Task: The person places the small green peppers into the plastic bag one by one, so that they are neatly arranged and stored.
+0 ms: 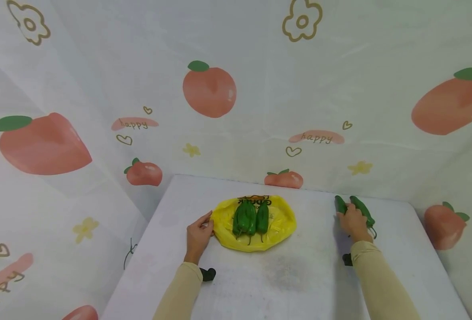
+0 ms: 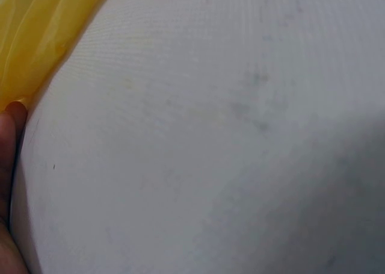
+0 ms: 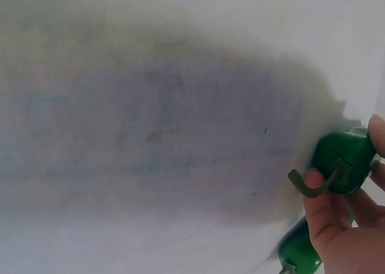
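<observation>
Left hand (image 1: 199, 232) pinches a yellow bag (image 1: 282, 224) at its left rim; far right, the right hand (image 1: 354, 222) holds a green pepper (image 3: 337, 150) in its fingers, beside a second pepper (image 1: 361, 207)

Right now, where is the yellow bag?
In the head view, the yellow bag lies on the white table, below the picture's centre; the left hand holds its left edge, and the right hand is farther right.

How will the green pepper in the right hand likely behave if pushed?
The green pepper may feel slippery, given its glossy skin. Its rounded sides suggest it could roll, though the curved stem might check that.
</observation>
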### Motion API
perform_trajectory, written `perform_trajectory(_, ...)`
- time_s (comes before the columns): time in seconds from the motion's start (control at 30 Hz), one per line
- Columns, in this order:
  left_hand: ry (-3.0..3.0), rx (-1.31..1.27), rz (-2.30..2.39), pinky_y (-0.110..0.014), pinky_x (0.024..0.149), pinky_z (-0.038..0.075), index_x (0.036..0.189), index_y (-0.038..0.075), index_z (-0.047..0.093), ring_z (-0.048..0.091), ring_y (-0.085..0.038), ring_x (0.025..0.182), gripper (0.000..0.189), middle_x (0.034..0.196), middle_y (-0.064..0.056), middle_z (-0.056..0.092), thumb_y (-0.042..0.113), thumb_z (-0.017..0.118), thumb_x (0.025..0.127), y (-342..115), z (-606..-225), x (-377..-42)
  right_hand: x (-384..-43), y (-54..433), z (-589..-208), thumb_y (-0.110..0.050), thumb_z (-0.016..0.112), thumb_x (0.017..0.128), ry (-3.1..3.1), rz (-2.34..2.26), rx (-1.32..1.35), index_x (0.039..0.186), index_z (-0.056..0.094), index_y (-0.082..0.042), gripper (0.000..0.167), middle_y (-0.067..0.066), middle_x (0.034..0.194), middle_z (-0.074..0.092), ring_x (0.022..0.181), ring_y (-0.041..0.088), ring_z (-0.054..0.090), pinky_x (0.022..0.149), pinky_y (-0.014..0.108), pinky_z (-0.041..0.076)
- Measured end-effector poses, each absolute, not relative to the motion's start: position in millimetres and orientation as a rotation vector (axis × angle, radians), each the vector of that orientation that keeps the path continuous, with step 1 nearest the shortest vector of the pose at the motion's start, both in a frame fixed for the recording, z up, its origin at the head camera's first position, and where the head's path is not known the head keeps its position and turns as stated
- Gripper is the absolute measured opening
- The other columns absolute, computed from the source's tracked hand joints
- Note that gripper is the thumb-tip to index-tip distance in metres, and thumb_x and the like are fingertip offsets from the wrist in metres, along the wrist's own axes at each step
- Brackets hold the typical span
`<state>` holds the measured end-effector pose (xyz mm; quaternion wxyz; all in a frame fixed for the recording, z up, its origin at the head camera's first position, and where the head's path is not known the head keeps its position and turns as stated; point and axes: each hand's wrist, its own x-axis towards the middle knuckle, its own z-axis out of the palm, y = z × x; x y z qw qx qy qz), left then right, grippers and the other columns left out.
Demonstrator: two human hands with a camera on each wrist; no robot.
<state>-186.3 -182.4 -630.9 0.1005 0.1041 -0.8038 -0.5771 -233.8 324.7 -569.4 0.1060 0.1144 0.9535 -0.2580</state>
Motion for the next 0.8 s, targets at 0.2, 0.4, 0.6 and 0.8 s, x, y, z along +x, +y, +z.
perform_trajectory(0.2,-2.377,0.301,-1.702,-0.020,0.061,0.060,0.128,0.027,0.073,0.069,-0.009,0.066,0.035,0.111,-0.007,0.077,0.021,0.070,0.094,-182,-633,-186,-227,320,-571,-0.023,0.044,0.105,2.831,-0.776,0.346,0.151,0.021,0.016,0.064,0.051,0.143,0.032,0.128,0.069,0.035,0.107,0.073,0.032)
perform_trajectory(0.4,-2.371,0.283,-1.705,-0.020,0.060,0.060,0.128,0.026,0.073,0.069,-0.011,0.066,0.034,0.110,-0.008,0.077,0.022,0.070,0.094,-183,-631,-185,-225,318,-572,-0.021,0.039,0.105,2.802,-0.785,0.381,0.152,0.021,0.017,0.063,0.049,0.146,0.033,0.133,0.066,0.035,0.112,0.072,0.032)
perform_trajectory(0.6,-2.374,0.265,-1.706,-0.020,0.060,0.060,0.129,0.024,0.073,0.069,-0.009,0.066,0.035,0.111,-0.009,0.077,0.022,0.070,0.094,-184,-632,-186,-223,315,-575,-0.018,0.033,0.105,2.796,-0.819,0.392,0.151,0.021,0.020,0.062,0.045,0.148,0.035,0.137,0.058,0.039,0.115,0.065,0.036)
perform_trajectory(0.8,-2.365,0.272,-1.706,-0.021,0.059,0.060,0.128,0.026,0.073,0.068,-0.011,0.063,0.035,0.110,-0.008,0.077,0.022,0.070,0.094,-184,-632,-185,-218,307,-567,-0.024,0.032,0.105,2.783,-0.963,0.405,0.155,0.016,0.016,0.066,0.044,0.152,0.032,0.139,0.057,0.038,0.114,0.065,0.038)
